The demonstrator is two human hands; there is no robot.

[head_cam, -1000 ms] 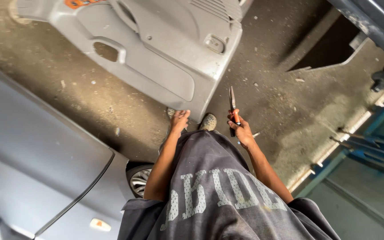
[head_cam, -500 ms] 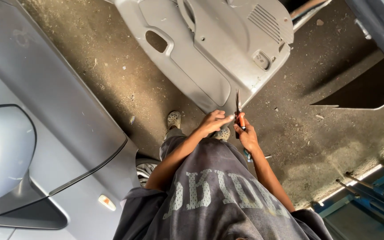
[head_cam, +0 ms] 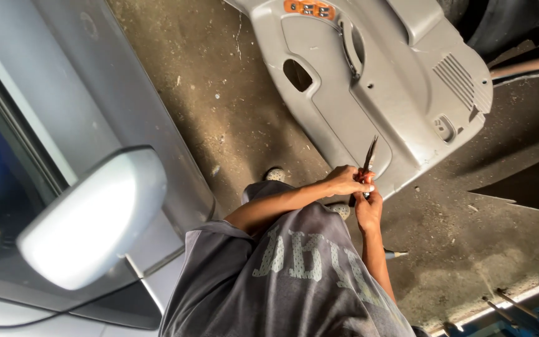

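Observation:
My right hand (head_cam: 368,209) grips a pair of long-nosed pliers (head_cam: 369,155) by the red handles, with the jaws pointing away from me. My left hand (head_cam: 344,181) is closed over the same handles from the left, so both hands meet on the tool. The pliers' tips hang over the lower edge of a grey car door panel (head_cam: 375,93) that lies flat on the concrete floor. My grey shirt fills the bottom of the view.
A silver car stands close on my left, with its side mirror (head_cam: 88,218) jutting out. My shoes (head_cam: 276,175) stand by the panel's edge. A small screwdriver (head_cam: 395,254) lies on the floor to the right. Metal rods (head_cam: 519,306) lie at the bottom right.
My left hand, empty a second ago, has come across to the pliers and closed on them beside my right hand. The view has swung towards the car.

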